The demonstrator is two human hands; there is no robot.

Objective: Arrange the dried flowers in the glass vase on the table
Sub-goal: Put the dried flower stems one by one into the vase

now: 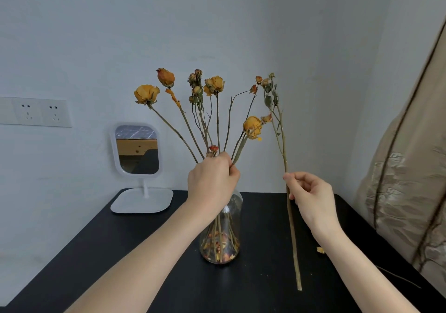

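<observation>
Glass vase (220, 240) neck seemingly gripped by left hand (212, 180); right hand (311, 197) pinches stem (290, 216).

White stand mirror (137, 149), upright at desk's back-left corner. Double wall socket (36, 112), far left on pale wall (241, 23). Beige patterned curtain (407, 192), right edge. Small petal scrap (320, 249) on black desk (101, 245).
</observation>
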